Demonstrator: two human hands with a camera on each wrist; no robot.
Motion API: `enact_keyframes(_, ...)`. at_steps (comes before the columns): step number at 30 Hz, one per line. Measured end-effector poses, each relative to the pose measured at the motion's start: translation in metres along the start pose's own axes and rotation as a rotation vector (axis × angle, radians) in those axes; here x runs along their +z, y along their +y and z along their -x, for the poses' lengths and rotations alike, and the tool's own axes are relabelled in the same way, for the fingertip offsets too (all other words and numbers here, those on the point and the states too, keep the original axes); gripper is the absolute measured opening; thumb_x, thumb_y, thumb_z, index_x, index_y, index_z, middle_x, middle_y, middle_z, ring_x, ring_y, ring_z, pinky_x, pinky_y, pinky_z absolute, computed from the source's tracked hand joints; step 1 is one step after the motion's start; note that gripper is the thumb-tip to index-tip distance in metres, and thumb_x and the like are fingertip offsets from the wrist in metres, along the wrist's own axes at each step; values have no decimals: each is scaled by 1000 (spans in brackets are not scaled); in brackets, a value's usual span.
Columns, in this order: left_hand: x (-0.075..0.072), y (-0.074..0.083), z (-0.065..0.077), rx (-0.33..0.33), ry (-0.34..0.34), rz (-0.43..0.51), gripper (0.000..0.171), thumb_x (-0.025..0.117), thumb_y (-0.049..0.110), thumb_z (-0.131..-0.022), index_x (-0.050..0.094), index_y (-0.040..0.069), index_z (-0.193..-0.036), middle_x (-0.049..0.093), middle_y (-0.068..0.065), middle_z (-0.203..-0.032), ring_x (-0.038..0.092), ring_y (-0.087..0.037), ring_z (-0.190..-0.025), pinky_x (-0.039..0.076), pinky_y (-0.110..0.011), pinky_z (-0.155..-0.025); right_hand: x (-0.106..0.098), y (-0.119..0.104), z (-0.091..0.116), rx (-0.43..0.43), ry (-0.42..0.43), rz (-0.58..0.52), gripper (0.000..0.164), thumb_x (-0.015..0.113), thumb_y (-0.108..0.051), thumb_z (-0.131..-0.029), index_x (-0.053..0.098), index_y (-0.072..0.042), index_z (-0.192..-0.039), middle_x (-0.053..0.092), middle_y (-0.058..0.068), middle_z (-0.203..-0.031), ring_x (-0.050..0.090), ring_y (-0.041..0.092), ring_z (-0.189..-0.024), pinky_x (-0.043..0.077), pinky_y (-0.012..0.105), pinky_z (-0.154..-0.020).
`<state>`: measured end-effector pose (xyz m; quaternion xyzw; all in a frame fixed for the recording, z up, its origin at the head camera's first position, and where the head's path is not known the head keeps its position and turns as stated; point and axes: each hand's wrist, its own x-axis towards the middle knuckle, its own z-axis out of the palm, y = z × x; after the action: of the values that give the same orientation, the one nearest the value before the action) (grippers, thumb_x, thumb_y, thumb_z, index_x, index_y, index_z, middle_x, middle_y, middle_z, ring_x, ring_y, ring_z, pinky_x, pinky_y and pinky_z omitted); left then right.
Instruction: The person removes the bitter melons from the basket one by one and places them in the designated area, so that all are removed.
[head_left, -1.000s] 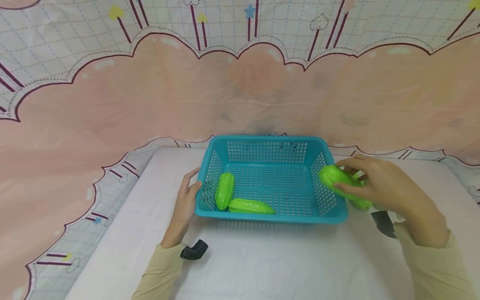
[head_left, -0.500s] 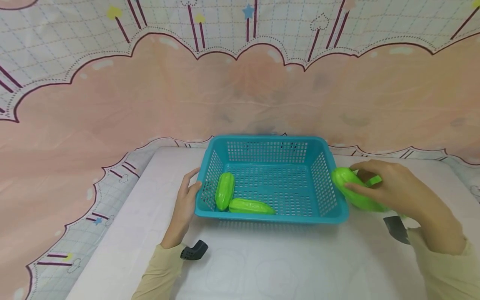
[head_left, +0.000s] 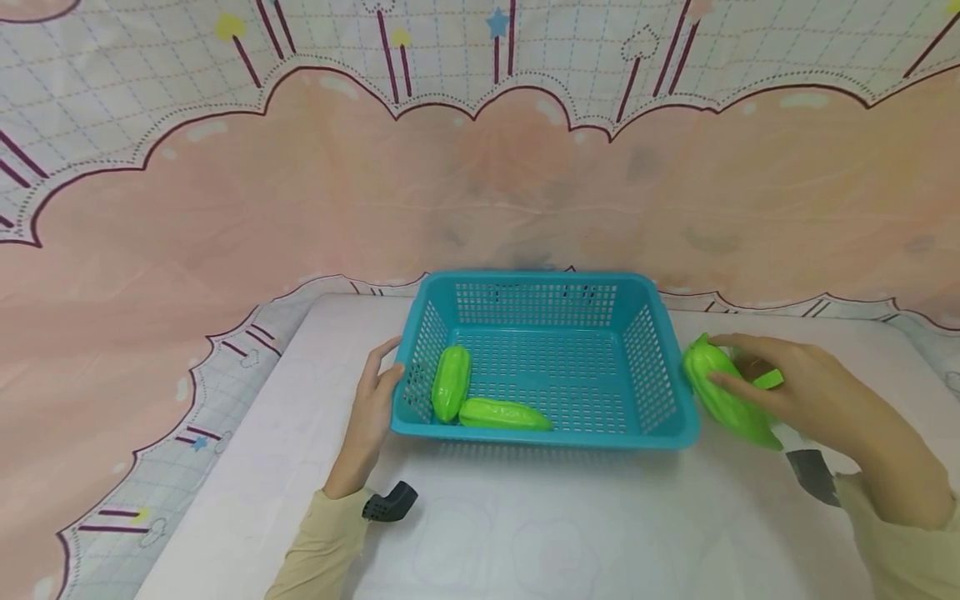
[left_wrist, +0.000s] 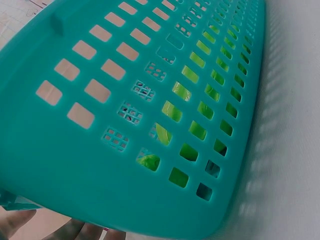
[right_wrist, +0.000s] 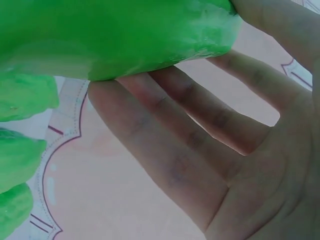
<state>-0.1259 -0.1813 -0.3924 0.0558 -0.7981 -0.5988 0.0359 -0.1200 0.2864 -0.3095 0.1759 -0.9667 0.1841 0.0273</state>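
My left hand (head_left: 372,404) grips the left rim of a blue-green plastic basket (head_left: 543,437), its thumb on the rim. In the left wrist view, the fingers (left_wrist: 75,230) reach behind the rim of the perforated basket wall. My right hand (head_left: 802,379) holds a bright green ridged star fruit (head_left: 727,400) just outside the basket's right side. In the right wrist view, the fingertips press the underside of the glossy star fruit (right_wrist: 120,35). Inside the basket, one green ridged fruit (head_left: 452,383) lies along the left wall and another (head_left: 504,414) along the front wall.
The basket stands on a white-covered table (head_left: 525,533). A pink and white patterned cloth (head_left: 480,183) hangs behind it and down the left side. A black piece (head_left: 390,502) shows at the left wrist, and a dark one (head_left: 813,477) at the right.
My right hand has moved right with the star fruit, from over the basket's right rim to outside it, tilting its lower end downward. The left hand and basket have stayed in place.
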Motion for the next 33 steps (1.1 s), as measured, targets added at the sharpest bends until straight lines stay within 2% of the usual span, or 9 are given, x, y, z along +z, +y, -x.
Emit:
enact_keyframes(5,2,-1,-1,5,-3,3,47,33,26,-108,33,22,-154,55,-21,-140,57,-35,-124,45,-46,-99,3,7,4,-13,-23,-1,51,70,-34,-93,58,-8,-134,70,-6,-88,68,15,-80,54,39,-73)
enact_keyframes(10,3,-1,-1,9,-3,3,47,33,26,-108,33,21,-154,56,-21,-140,59,-35,-122,47,-44,-96,5,10,6,23,-77,-14,54,67,-36,-95,53,-5,-138,68,-2,-89,68,18,-81,52,41,-71)
enact_keyframes(13,3,0,-1,6,-4,4,46,33,26,-108,33,20,-154,56,-21,-140,58,-35,-122,47,-44,-96,7,11,8,31,-80,-22,55,66,-35,-96,51,-5,-139,68,-1,-90,68,19,-82,52,42,-70)
enact_keyframes(26,2,-1,-1,1,-10,17,47,34,27,-108,32,22,-154,52,-21,-143,53,-36,-129,39,-54,-104,21,21,16,117,-139,-95,56,64,-37,-97,49,-3,-139,62,11,-101,66,25,-87,52,41,-69)
enact_keyframes(30,1,-1,-2,-1,-8,17,46,34,27,-108,33,23,-153,53,-20,-143,53,-35,-129,39,-53,-104,27,24,18,142,-176,-112,55,61,-38,-98,49,-1,-138,65,9,-97,66,27,-87,53,42,-68)
enact_keyframes(33,-1,-1,-1,-5,-6,8,46,34,28,-108,33,23,-154,53,-20,-143,53,-35,-128,40,-52,-103,31,25,20,133,-183,-124,54,61,-36,-99,49,0,-137,67,4,-92,67,25,-86,53,36,-66)
